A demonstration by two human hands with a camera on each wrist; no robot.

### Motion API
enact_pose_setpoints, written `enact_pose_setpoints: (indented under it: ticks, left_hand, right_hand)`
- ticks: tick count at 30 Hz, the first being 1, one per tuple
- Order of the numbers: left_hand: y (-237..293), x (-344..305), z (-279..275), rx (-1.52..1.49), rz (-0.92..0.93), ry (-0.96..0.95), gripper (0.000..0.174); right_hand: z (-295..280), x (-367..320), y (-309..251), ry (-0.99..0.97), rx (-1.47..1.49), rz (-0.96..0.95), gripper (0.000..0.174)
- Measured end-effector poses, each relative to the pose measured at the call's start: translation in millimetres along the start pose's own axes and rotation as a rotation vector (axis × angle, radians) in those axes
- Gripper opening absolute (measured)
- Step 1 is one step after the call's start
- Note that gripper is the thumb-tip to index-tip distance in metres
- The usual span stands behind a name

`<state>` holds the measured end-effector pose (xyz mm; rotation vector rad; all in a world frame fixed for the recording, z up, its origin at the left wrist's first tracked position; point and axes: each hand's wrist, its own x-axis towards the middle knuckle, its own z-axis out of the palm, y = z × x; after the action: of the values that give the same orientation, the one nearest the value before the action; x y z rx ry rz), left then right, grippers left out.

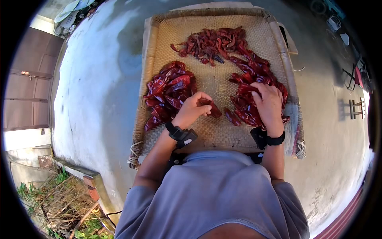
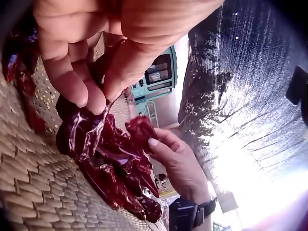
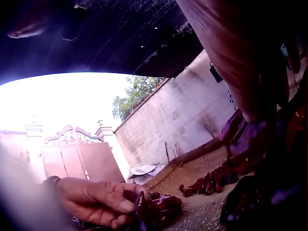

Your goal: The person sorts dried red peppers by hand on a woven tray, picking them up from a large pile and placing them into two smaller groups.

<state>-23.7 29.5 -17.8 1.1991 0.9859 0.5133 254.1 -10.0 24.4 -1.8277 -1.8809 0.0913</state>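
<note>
Glossy dark red dried peppers form a left pile (image 1: 171, 85) and a right pile (image 1: 246, 101) on a woven tray (image 1: 215, 137). Between them, the left hand (image 1: 193, 110) pinches one pepper (image 1: 214, 110) between thumb and fingers; the left hand (image 3: 98, 199) also shows in the right wrist view. Over the right pile, the right hand (image 1: 269, 104) has its fingers bent down. In the left wrist view, that right hand (image 2: 180, 163) pinches a red pepper (image 2: 141, 133). Its fingertips are hidden in the dark right wrist view.
Smaller, shrivelled pepper pieces (image 1: 215, 42) lie at the tray's far end. The tray has a raised rim (image 1: 149, 59). A loose pepper (image 1: 232, 117) lies beside the right pile. Concrete ground surrounds the tray, with a stool (image 1: 357, 108) off to the right.
</note>
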Motion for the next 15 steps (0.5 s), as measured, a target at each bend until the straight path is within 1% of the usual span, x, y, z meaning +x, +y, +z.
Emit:
enact_pose_setpoints:
  ticks: [1, 3, 6, 7, 9, 11, 12, 15]
  left_hand:
    - [-0.7, 0.1, 1.2, -0.023, -0.005, -0.005, 0.025]
    - [-1.4, 1.0, 3.5, -0.068, -0.010, -0.013, 0.024]
    - [4.4, 0.2, 10.8, -0.112, -0.002, -0.014, 0.022]
    - [5.9, -0.2, 13.0, -0.116, 0.010, -0.015, 0.022]
    - [10.3, 1.3, 18.4, -0.123, 0.041, -0.024, 0.021]
    - [17.3, -0.3, 23.7, -0.177, 0.049, -0.012, 0.020]
    - [18.2, -1.7, 25.8, -0.206, 0.049, -0.005, 0.020]
    - [8.2, 0.9, 28.8, -0.211, 0.078, -0.021, 0.018]
  right_hand:
    - [-4.4, -1.4, 5.4, 0.005, -0.070, 0.014, 0.029]
    - [-9.6, -3.2, 3.7, 0.139, -0.200, 0.037, 0.033]
    - [-10.2, 3.3, -11.3, 0.096, 0.173, -0.045, 0.038]
    - [-4.7, 1.9, -19.3, -0.031, 0.310, -0.051, 0.039]
    - [8.2, -5.3, -31.9, -0.217, 0.298, -0.176, 0.040]
    - [19.3, -10.4, -42.3, -0.203, 0.224, -0.312, 0.041]
    - [25.8, -12.6, -39.6, -0.277, 0.295, -0.300, 0.040]
    - [20.6, -15.5, -30.0, -0.265, 0.355, -0.213, 0.039]
